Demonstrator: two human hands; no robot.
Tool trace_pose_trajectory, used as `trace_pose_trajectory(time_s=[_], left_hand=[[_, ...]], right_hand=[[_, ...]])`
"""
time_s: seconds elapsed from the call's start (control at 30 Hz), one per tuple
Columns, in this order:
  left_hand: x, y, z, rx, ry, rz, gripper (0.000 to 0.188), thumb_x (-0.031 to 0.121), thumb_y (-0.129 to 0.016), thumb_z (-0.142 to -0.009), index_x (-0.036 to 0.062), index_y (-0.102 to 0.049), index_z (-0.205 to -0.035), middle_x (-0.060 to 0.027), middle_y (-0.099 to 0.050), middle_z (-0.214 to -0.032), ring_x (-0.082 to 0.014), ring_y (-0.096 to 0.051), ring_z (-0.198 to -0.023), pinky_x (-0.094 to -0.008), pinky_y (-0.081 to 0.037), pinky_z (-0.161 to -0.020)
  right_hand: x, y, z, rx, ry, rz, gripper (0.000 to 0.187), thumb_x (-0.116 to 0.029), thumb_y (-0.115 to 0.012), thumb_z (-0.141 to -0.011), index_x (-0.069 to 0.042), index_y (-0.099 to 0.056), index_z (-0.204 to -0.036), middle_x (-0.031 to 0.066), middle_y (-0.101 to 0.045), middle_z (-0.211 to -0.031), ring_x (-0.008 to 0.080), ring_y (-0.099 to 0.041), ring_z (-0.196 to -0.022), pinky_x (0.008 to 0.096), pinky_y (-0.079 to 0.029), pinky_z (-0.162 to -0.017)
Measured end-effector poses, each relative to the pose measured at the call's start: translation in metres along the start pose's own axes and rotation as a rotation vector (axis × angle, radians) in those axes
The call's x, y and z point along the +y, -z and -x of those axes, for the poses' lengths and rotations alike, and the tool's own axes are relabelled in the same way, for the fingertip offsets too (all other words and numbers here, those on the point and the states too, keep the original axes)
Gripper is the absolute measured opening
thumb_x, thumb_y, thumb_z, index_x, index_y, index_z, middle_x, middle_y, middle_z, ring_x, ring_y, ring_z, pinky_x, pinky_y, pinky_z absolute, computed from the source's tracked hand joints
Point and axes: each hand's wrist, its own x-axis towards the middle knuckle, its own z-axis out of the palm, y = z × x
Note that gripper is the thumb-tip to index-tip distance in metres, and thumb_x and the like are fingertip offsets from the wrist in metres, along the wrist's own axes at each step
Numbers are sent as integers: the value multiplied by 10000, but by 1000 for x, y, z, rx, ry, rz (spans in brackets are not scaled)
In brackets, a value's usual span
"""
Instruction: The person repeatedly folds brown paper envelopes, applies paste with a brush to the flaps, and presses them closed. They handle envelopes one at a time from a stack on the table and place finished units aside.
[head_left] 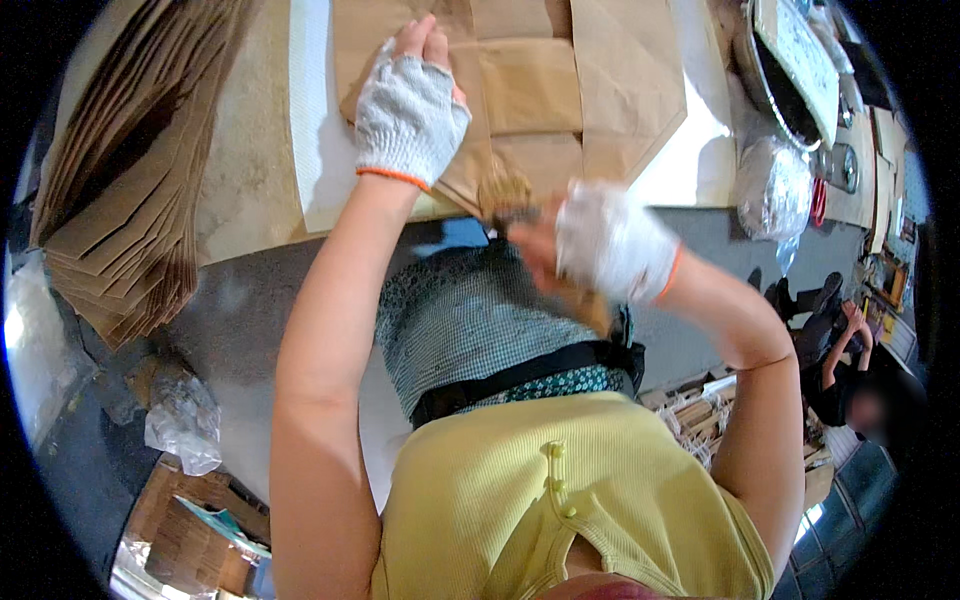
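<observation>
My left hand (412,115), in a white fingerless knit glove with an orange cuff, lies flat on a folded brown kraft paper sheet (632,85) with overlapping flaps. It holds nothing. My right hand (605,240), gloved the same way and blurred, grips a brush (506,192) whose handle slants down toward my lap. The brush's tan bristles touch or hover over the paper's near edge, by the middle flap; I cannot tell which. Under the paper is a white sheet (312,150) on the table.
A fanned stack of brown paper (140,170) hangs over the table's left edge. To the right stand a round metal pan (765,85) and a clear plastic-wrapped bundle (775,188). A cardboard box (190,520) sits lower left. Another person (845,350) is at far right.
</observation>
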Motion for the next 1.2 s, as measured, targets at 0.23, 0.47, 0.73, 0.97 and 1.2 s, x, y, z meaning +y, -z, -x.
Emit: trace_pose_trajectory(time_s=[0.23, 0.47, 0.73, 0.97, 1.2], left_hand=[[26, 36, 43, -127, 85, 110, 469, 26, -558, -792, -25, -452, -1246, -179, -426, -1409, -367, -451, -1268, -447, -374, -1073], [30, 32, 48, -99, 160, 164, 469, 30, -579, -758, -15, -450, -1207, -158, -396, -1416, -361, -404, -1307, -441, -365, -1081], [32, 36, 43, -104, 234, 196, 523, 61, -596, -757, -50, -430, -1241, -153, -377, -1379, -359, -454, -1249, -427, -424, -1024], [27, 41, 44, -133, 240, 189, 489, 74, -580, -771, -67, -442, -1219, -152, -388, -1375, -367, -448, -1255, -433, -419, -1027], [33, 39, 40, -61, 315, 257, 451, -20, -562, -764, -3, -491, -1209, -128, -448, -1338, -334, -466, -1253, -405, -420, -1028]], right_hand=[[35, 47, 10, 615, -991, -749, 220, -240, -571, -946, -66, -700, -906, -13, -639, -751, 78, -566, -661, 260, -458, -585], [96, -9, -45, 607, -1092, -941, 304, -310, -570, -934, -25, -672, -903, -3, -550, -640, 76, -479, -502, 221, -354, -458], [86, -18, -69, 325, -590, -387, 135, -195, -610, -836, -83, -684, -839, 61, -574, -613, 199, -563, -538, 328, -434, -505], [99, 13, -45, 279, -310, 158, 466, -163, -680, -809, -173, -575, -1263, 64, -591, -852, 256, -552, -803, 379, -479, -702], [91, 94, 187, 201, -844, 765, 438, -91, -638, -843, -98, -585, -1278, 62, -611, -904, 251, -568, -891, 381, -451, -837]])
